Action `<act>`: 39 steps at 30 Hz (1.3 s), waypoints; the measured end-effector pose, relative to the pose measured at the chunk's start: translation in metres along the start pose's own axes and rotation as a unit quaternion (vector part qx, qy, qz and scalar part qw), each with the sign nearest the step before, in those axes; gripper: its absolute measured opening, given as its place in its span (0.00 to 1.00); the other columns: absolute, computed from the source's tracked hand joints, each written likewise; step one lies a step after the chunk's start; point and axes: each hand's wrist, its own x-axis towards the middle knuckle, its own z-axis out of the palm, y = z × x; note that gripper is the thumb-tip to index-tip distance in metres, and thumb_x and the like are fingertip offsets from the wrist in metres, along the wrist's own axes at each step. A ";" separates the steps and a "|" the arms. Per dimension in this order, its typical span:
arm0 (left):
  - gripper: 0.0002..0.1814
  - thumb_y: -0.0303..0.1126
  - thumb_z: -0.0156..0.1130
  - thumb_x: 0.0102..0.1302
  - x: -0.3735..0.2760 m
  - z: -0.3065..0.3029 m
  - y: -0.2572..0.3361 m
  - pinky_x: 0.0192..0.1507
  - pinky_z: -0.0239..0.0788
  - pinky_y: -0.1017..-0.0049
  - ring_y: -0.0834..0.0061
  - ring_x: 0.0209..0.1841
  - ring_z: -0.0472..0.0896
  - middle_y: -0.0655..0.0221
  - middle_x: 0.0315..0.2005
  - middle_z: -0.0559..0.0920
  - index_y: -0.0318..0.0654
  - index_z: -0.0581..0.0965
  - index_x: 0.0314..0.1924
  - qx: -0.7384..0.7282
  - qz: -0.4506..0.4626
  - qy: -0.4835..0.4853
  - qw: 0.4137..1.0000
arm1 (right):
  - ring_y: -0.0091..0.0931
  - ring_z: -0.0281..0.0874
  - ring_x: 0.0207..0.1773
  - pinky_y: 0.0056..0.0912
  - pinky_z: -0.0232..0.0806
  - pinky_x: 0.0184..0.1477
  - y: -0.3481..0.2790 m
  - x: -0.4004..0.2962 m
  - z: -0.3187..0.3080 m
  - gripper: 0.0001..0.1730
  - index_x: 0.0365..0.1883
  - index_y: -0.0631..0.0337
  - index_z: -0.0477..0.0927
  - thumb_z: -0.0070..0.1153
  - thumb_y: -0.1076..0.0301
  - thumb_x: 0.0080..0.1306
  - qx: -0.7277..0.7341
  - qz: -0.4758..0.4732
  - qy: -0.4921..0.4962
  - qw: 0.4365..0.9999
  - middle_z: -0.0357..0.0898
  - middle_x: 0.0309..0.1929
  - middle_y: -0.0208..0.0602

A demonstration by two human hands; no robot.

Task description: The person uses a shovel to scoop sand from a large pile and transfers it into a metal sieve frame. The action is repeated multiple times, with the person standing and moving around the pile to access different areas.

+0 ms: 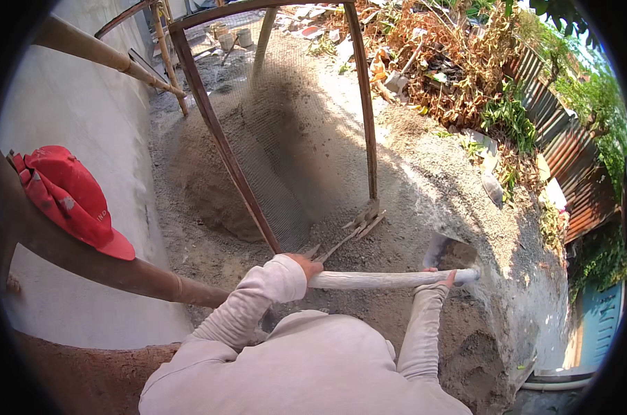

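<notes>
Both of my hands grip a hoe by its pale wooden handle (370, 280), which lies nearly level across the view. My left hand (307, 265) closes around the handle's left end. Near the head, my right hand (443, 279) holds it from below. The broad metal hoe blade (451, 252) has damp sand on it. In front of me leans a wood-framed wire mesh screen (272, 171), its lower edge by a heap of coarse gravelly sand (339, 228). Blurred sand is at the mesh, and a sand mound (215, 181) shows behind it.
A red cap (74, 202) hangs on a bamboo pole (152, 282) at left, beside a plastered wall (85, 119). Another bamboo pole (106, 54) juts in above. Buckets (244, 37) stand far back. Dry leaves and rubbish (448, 72) border a rusty corrugated sheet fence (567, 140).
</notes>
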 end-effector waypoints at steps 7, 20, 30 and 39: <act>0.27 0.41 0.65 0.56 0.142 0.053 0.097 0.54 0.72 0.59 0.57 0.50 0.82 0.60 0.46 0.84 0.52 0.76 0.57 0.110 0.289 -0.149 0.939 | 0.36 0.69 0.32 0.47 0.67 0.43 -0.018 -0.017 -0.419 0.43 0.35 0.55 0.68 0.58 0.22 0.46 0.120 -0.008 0.321 0.939 0.71 0.28 0.35; 0.34 0.50 0.69 0.51 0.204 0.179 0.343 0.53 0.72 0.60 0.55 0.49 0.81 0.56 0.46 0.83 0.46 0.75 0.57 0.033 0.455 -0.404 0.792 | 0.28 0.72 0.26 0.35 0.72 0.32 -0.219 -0.289 -0.396 0.29 0.29 0.57 0.70 0.66 0.40 0.54 0.218 -0.366 0.462 0.778 0.72 0.26 0.31; 0.27 0.45 0.67 0.53 0.239 0.336 0.584 0.51 0.73 0.60 0.54 0.48 0.82 0.56 0.43 0.84 0.45 0.75 0.53 0.064 0.376 -0.271 0.884 | 0.25 0.71 0.23 0.35 0.72 0.26 -0.263 -0.128 -0.500 0.17 0.44 0.57 0.69 0.62 0.62 0.64 0.136 -0.342 0.457 0.810 0.71 0.26 0.31; 0.27 0.36 0.61 0.56 0.266 0.373 0.512 0.51 0.73 0.57 0.51 0.49 0.82 0.48 0.45 0.83 0.36 0.69 0.55 0.280 0.153 -0.234 0.918 | 0.32 0.72 0.20 0.44 0.71 0.26 -0.047 0.074 -0.601 0.13 0.31 0.56 0.71 0.60 0.59 0.63 0.264 0.020 0.267 0.927 0.72 0.21 0.33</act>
